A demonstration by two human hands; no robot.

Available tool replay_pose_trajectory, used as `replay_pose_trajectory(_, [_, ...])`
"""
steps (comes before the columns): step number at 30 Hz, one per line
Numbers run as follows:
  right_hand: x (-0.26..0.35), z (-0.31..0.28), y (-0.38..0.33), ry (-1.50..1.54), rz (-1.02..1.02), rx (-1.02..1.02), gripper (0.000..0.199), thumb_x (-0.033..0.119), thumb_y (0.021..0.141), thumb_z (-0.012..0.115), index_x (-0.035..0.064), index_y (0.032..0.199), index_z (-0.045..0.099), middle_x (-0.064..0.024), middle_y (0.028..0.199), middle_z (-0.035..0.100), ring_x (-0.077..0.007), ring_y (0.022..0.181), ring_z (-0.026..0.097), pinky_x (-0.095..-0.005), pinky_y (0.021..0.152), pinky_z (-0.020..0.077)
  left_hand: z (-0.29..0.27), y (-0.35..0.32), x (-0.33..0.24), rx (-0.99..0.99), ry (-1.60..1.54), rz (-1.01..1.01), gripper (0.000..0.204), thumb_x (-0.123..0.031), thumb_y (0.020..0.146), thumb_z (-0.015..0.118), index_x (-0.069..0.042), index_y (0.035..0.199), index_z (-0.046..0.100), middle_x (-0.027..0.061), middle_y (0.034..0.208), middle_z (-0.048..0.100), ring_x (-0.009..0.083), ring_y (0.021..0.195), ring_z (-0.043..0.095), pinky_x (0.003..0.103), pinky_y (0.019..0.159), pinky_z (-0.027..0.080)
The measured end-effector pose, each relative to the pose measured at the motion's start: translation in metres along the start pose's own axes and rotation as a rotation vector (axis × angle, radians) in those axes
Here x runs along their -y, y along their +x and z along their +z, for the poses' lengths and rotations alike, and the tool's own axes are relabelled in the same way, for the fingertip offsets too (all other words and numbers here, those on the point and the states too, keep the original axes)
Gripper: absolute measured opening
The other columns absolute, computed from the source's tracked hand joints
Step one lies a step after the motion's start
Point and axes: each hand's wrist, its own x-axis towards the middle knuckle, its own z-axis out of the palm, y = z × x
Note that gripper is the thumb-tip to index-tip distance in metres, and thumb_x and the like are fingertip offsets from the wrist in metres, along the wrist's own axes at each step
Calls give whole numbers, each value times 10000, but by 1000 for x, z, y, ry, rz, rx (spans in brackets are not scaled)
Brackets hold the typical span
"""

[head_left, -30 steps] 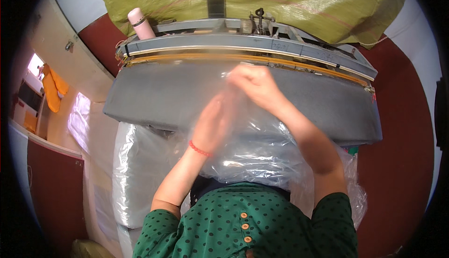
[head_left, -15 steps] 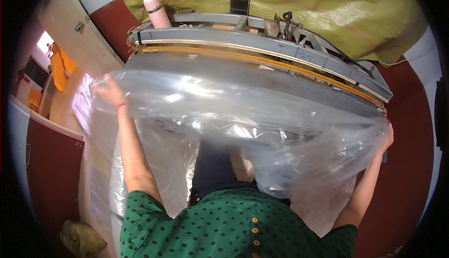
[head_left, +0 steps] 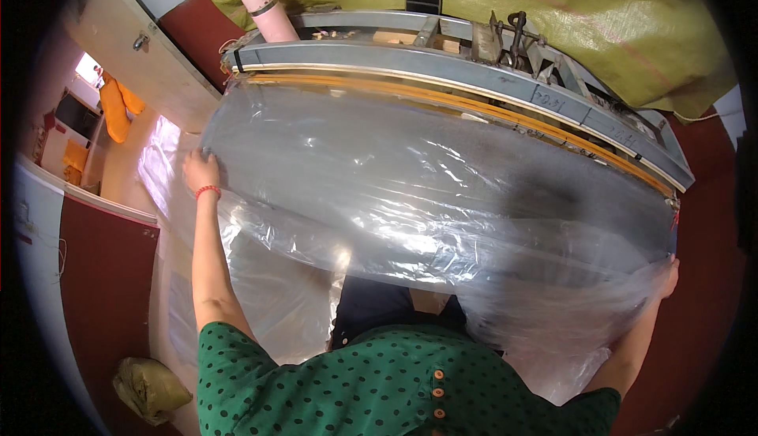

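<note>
Now, in the head view, a wide clear plastic sheet is being held spread across the grey machine table, filling the middle of the frame from left edge to right. The left hand, at middle left, is being pressed flat on the sheet's left edge, fingers close together. The right hand, at lower right, is being kept at the sheet's right corner; it is veiled by the film, so how its fingers lie cannot be told. A pink bottle is being seen upright at the top, just behind the table's far rail. A yellow-green tarp is being shown along the upper right.
</note>
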Motion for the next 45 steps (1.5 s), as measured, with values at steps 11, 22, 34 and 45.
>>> replay_pose_trajectory(11, [37, 21, 6, -366, -41, -76, 233, 242, 823, 462, 142, 1005, 568, -132, 915, 610, -306, 829, 597, -408, 700, 466, 60, 76, -35, 321, -343, 409, 478, -330, 838, 503, 9, 1174, 466, 142, 1170, 505, 225, 1063, 487, 293, 909, 350])
replay_pose_trajectory(22, [26, 3, 2, -217, 28, -47, 318, 307, 891, 347, 33, 891, 510, -212, 833, 594, -375, 823, 569, -462, 703, 424, -81, -392, -250, 1129, -773, 1449, 242, -155, 810, 573, 35, 958, 590, 133, 981, 597, 216, 1011, 527, 338, 855, 405])
replay_pose_trajectory(34, [21, 6, 3, -203, -31, -23, 346, 370, 862, 368, 91, 939, 558, -204, 870, 594, -379, 841, 560, -465, 712, 417, -133, -302, -213, 1407, -2074, 507, 514, -242, 764, 640, -42, 1155, 373, 60, 882, 520, 164, 766, 571, 298, 657, 509])
replay_pose_trajectory(45, [33, 7, 2, -231, -35, -2, 351, 368, 877, 348, 79, 940, 537, -207, 901, 585, -390, 865, 544, -481, 705, 410, -102, -322, -142, 629, -418, 1006, 418, -7, 627, 615, -46, 1032, 520, 159, 785, 567, 277, 711, 586, 324, 607, 457])
